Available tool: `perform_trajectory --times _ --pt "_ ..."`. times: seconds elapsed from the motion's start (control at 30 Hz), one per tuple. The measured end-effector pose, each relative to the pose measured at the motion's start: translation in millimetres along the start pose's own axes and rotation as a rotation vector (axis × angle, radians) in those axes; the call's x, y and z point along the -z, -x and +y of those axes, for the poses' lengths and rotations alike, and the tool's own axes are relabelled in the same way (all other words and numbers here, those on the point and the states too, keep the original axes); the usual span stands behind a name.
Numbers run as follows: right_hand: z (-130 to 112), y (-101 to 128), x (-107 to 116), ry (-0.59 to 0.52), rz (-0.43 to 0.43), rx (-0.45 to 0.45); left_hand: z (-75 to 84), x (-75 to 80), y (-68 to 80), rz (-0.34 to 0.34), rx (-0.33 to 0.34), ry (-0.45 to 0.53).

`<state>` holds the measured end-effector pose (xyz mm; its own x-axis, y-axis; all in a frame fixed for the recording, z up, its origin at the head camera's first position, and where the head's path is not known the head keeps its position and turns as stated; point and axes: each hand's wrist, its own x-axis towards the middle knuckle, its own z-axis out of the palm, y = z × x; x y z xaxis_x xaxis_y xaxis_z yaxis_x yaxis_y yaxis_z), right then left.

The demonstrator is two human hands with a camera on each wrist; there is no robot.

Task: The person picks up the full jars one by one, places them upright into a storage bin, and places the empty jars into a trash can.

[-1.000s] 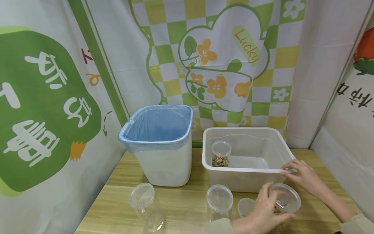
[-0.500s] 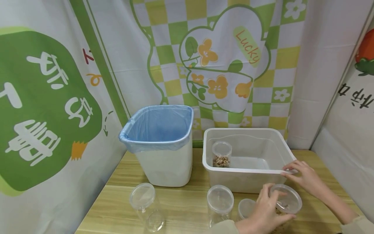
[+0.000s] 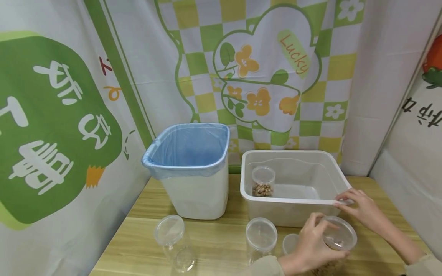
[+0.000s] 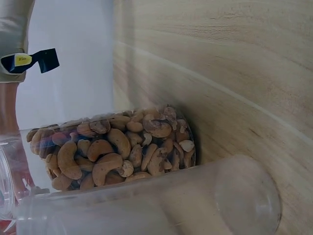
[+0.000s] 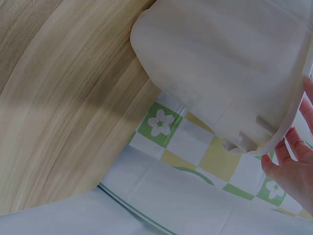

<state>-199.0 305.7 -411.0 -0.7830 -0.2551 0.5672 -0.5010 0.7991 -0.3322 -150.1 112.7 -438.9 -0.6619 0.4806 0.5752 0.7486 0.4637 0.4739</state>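
Note:
At the front right, my left hand [image 3: 310,245] grips a clear lidded jar [image 3: 340,234], fingers and thumb spread around its upper part. The left wrist view shows cashews [image 4: 112,152] filling much of this jar, its base close to the tabletop. My right hand [image 3: 360,210] pinches the front right corner of the white plastic tub [image 3: 293,200] at its rim. In the right wrist view, the fingers [image 5: 298,142] lie along that rim. Inside the tub, at the left, stands another lidded jar [image 3: 263,176] with nuts in it.
A white bin [image 3: 203,197] with a blue liner [image 3: 193,147] stands left of the tub. In front are an empty-looking clear jar [image 3: 172,237], a second lidded jar [image 3: 261,235] and a smaller lidded jar [image 3: 289,243] beside my left hand. Printed curtains hang around the wooden table [image 3: 138,245].
The head view has drifted slightly. Both hands keep their holds on the cashew jar and the tub rim.

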Motion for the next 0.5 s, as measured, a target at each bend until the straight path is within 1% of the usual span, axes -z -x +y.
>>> perform_trajectory --times 0.17,0.3,0.5 --pt "0.7 0.2 -1.3 -0.005 0.012 0.017 2.6 7.0 -3.7 0.041 -0.021 0.007" --pt "1.4 0.0 -0.9 -0.005 0.006 0.013 6.4 15.2 -8.2 0.054 -0.047 0.01" --pt "4.2 -0.2 -3.0 0.032 0.037 0.049 10.8 26.1 -13.1 0.059 -0.033 0.027"
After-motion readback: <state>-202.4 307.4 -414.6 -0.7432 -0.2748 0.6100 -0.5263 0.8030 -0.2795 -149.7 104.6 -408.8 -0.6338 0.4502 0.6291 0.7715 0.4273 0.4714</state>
